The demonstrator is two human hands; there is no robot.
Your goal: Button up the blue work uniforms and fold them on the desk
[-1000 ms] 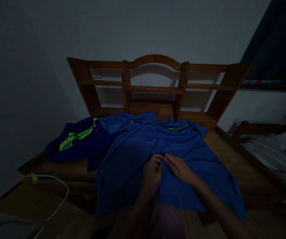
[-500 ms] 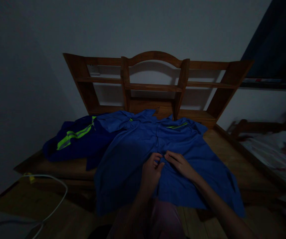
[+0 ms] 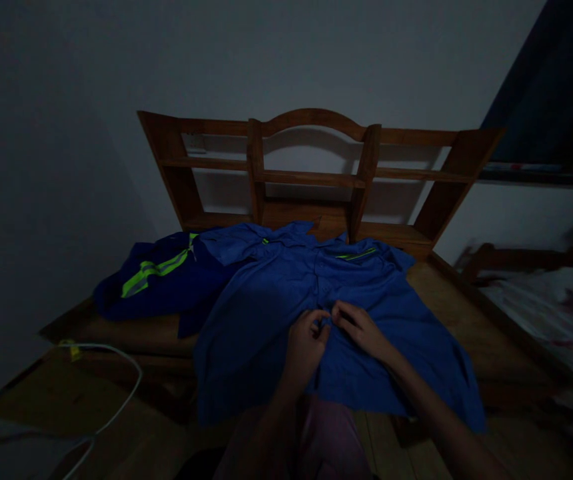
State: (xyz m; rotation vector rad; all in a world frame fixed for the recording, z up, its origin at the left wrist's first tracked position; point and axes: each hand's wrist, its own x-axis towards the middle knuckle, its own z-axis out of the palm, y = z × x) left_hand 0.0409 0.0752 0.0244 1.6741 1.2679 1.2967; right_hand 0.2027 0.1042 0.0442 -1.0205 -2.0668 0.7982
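A blue short-sleeved shirt (image 3: 261, 320) lies spread on the wooden desk, its collar toward the shelf and its hem hanging over the front edge. A yellow-green stripe runs across its chest on the right. My left hand (image 3: 309, 337) pinches the front placket about halfway down, fingers curled. Close beside it, my right hand (image 3: 359, 327) grips the same placket, thumb and fingertips drawn together. The fingertips of both hands nearly meet, and whatever small part of the placket lies between them is too dark to make out. Buttons show faintly above the hands.
A darker blue garment (image 3: 166, 283) with reflective yellow-green tape lies left of the shirt. Behind stands a wooden shelf (image 3: 311, 179) against the wall. A white cable (image 3: 134, 383) loops at the lower left. A bed with pale bedding (image 3: 551, 300) is at the right.
The view has shifted slightly. Both hands stay at the placket, with the fingertips moving only a little; the shirt lies as before.
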